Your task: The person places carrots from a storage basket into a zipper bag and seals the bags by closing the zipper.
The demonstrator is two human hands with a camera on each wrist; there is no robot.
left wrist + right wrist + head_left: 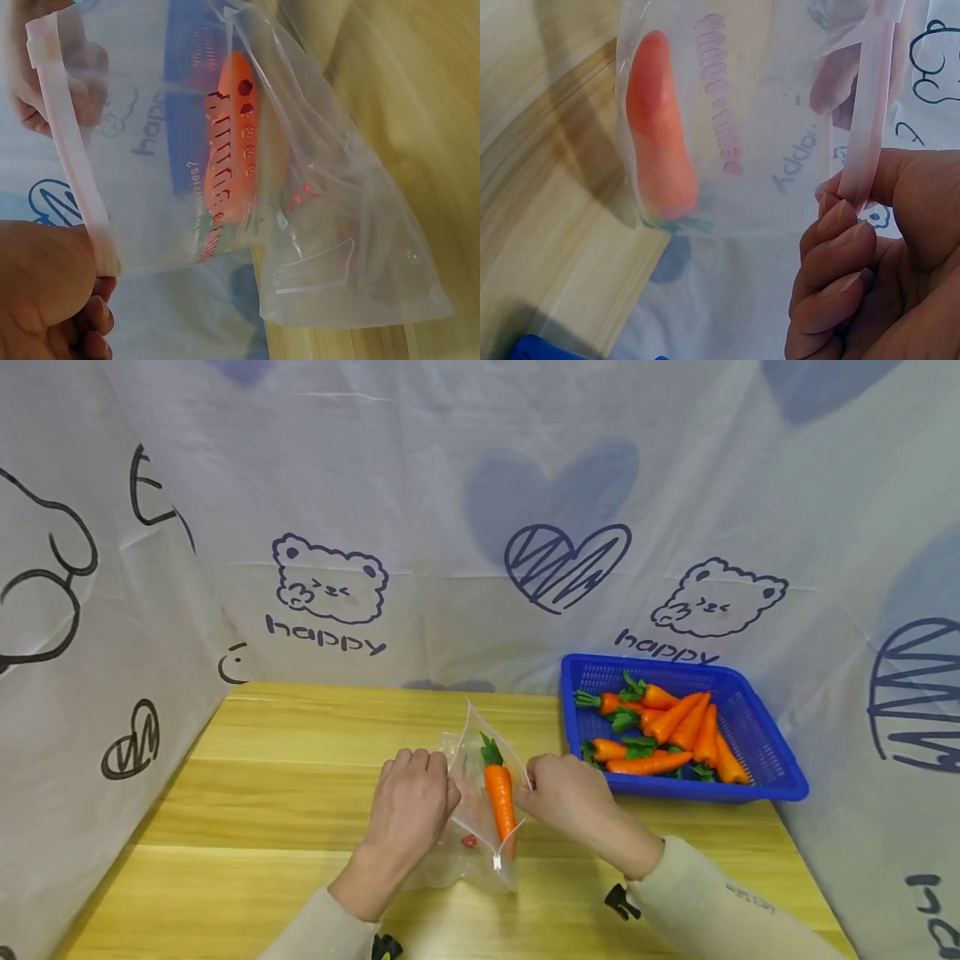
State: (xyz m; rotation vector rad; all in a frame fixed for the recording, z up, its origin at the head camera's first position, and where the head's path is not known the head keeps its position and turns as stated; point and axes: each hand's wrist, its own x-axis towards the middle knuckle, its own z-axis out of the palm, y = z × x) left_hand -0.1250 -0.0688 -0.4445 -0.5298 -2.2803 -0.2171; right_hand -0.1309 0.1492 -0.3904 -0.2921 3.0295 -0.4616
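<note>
A clear zip bag [465,868] with a white slider [497,862] is held with its mouth spread apart. One orange carrot [500,793] with a green top lies inside it, seen through the printed plastic in both wrist views. My left hand [412,797] pinches the left side of the bag's zip edge [79,176]. On the opposite side, my right hand [573,797] pinches the zip edge between thumb and fingers, as the right wrist view [855,247] shows.
A blue plastic basket [780,777] with several carrots [675,718] stands at the back right of the wooden table [300,760]. White cloth [435,527] printed with hearts and bears hangs behind and along both sides.
</note>
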